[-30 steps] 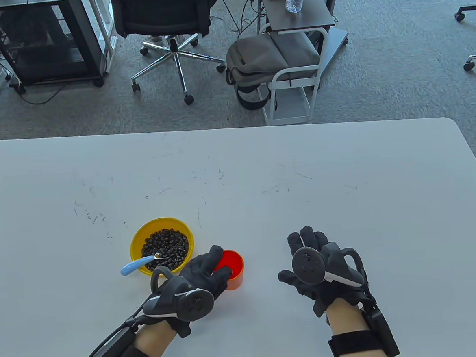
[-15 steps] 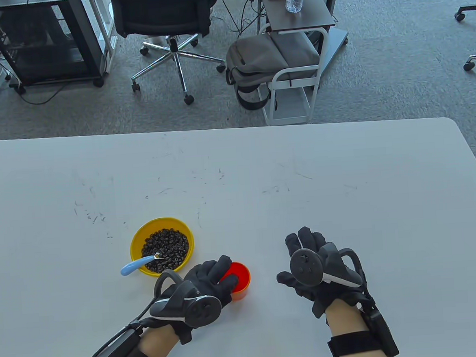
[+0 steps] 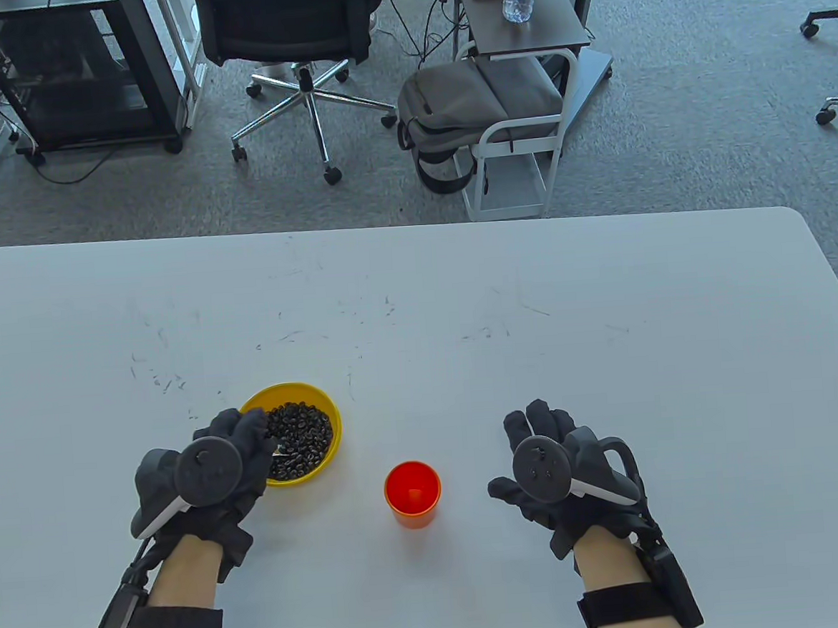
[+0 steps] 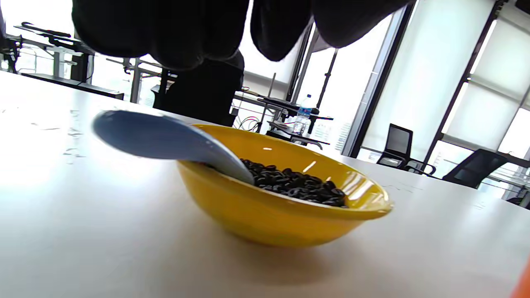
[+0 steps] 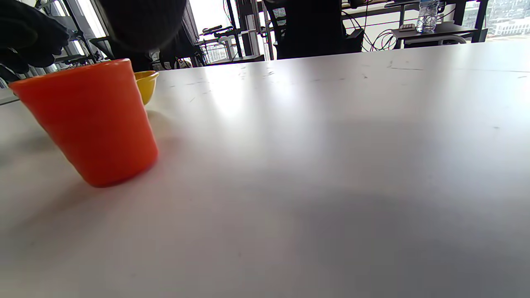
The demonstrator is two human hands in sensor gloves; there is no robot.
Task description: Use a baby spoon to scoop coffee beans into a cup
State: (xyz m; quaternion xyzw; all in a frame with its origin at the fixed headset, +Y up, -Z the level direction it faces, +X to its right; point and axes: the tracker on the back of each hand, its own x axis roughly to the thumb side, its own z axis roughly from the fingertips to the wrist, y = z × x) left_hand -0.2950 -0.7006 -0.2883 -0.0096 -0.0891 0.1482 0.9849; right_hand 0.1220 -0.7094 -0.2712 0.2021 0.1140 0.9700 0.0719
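A yellow bowl [image 3: 325, 414] of coffee beans [image 3: 300, 437] sits on the white table [image 3: 462, 311]. A baby spoon with a light blue handle [image 4: 157, 136] leans on the bowl's left rim, its tip in the beans. My left hand [image 3: 244, 434] hovers over that rim and hides the handle in the table view. In the left wrist view its fingers [image 4: 165, 33] hang just above the handle and do not touch it. An empty orange cup [image 3: 413, 494] stands to the right of the bowl. My right hand [image 3: 538, 427] rests open on the table, right of the cup.
The cup [image 5: 91, 120] stands close to the bowl [image 5: 145, 85] in the right wrist view. Beyond the table's far edge are an office chair [image 3: 299, 35] and a small cart with a grey backpack [image 3: 476, 109].
My left hand has let go of the orange cup, which now stands alone, and has moved left to above the spoon handle at the bowl. The right hand has not moved.
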